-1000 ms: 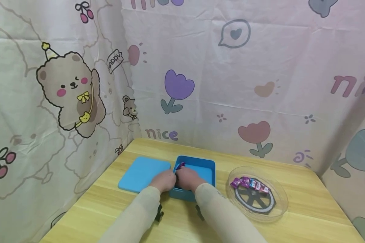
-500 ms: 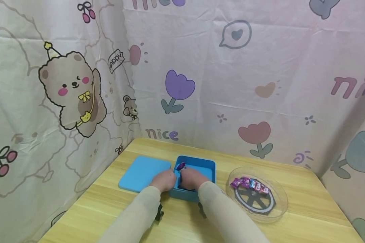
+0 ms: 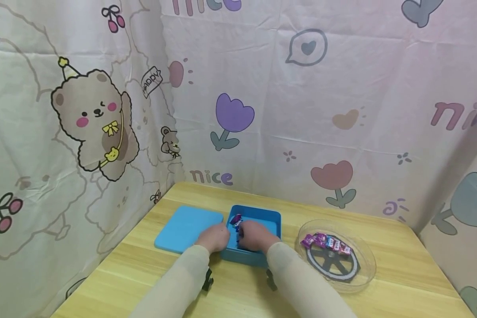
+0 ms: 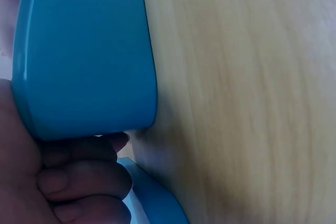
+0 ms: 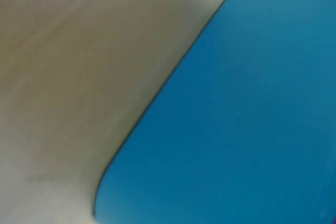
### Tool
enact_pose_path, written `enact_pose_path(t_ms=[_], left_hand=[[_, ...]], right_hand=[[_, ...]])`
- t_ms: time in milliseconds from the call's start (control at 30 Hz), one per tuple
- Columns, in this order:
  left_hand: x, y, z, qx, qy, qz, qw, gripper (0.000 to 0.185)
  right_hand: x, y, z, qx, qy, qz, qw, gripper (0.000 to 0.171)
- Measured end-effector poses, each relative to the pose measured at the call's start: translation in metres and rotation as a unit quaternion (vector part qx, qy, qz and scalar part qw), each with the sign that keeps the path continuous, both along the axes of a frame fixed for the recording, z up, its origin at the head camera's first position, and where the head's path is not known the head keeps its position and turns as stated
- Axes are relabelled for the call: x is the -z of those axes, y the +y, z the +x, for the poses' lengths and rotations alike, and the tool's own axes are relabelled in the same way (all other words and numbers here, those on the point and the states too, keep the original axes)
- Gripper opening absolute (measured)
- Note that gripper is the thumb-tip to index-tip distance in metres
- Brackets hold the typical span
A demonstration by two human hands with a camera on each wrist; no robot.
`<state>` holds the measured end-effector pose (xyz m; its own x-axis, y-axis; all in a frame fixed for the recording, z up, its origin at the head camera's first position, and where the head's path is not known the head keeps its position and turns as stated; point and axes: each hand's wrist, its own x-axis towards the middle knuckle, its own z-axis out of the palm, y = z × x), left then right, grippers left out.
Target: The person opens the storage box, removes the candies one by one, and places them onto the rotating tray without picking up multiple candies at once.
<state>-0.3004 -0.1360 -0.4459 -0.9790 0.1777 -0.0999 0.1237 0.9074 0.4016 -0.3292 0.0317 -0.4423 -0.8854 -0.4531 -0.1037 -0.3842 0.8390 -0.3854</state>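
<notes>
Left hand (image 3: 213, 236) curls its fingers against the blue box (image 3: 271, 217) wall mid-table, right hand (image 3: 254, 234) inside pinches a light, crinkly, slippery purple candy (image 3: 236, 218), best nipped by its twisted wrapper end.

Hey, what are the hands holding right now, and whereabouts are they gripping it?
The left hand grips the blue box at its near left corner, its fingers curled against the wall. The right hand is inside the box by a purple candy; whether it holds it cannot be told.
</notes>
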Motion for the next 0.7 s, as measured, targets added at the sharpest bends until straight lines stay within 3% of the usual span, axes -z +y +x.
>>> enact_pose_path(t_ms=[300,700], left_hand=[[0.002,0.0,-0.002,0.006,0.001,-0.002,1.0,0.034],[0.003,-0.001,-0.001,0.004,0.007,0.003,1.0,0.029]], right_hand=[[-0.003,0.014,0.0,0.005,0.022,-0.002,1.0,0.015],[-0.012,0.026,0.001,0.017,0.014,-0.034,0.999,0.024]])
